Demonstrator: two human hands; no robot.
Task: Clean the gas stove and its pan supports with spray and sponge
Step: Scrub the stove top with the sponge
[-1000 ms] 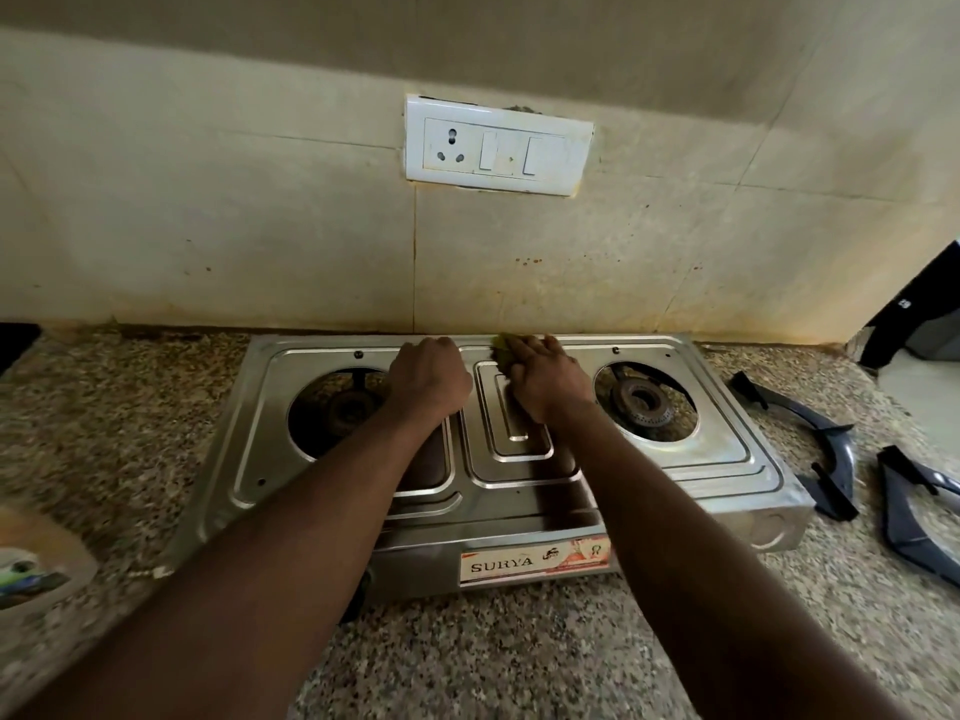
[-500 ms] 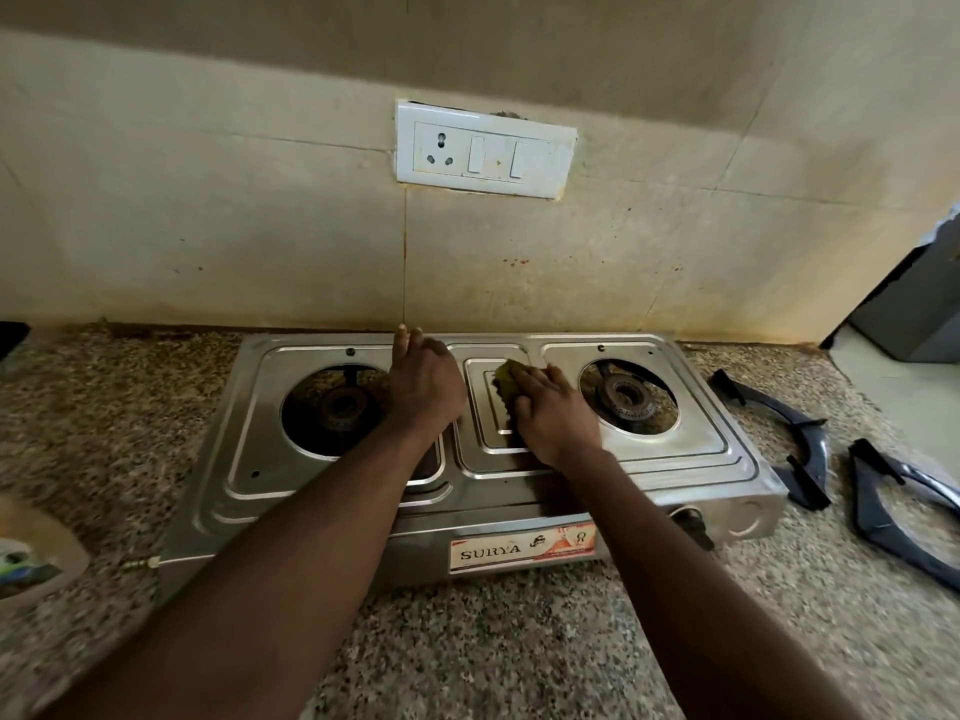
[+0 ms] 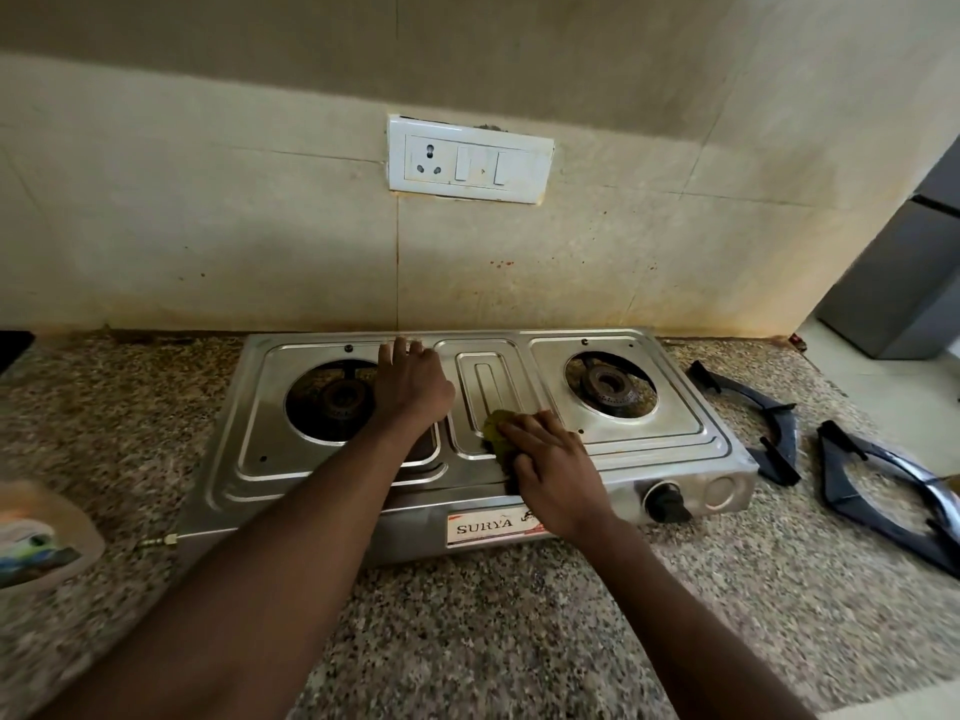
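We scrub the gas stove [image 3: 675, 444] — right hand [image 3: 558, 480] gripping the sponge [image 3: 494, 426], left hand [image 3: 410, 387] flat — pan supports [image 3: 776, 433] on the worktop [image 3: 467, 641] seemingly unwashed.

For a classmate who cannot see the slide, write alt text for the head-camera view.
A person's right hand holds a green sponge against the middle of a two-burner gas stove, the left hand resting on its top. Two black pan supports lie on the granite counter at right.

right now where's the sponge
In the head view the sponge is held under the right hand on the middle panel of the stove, toward its front edge.
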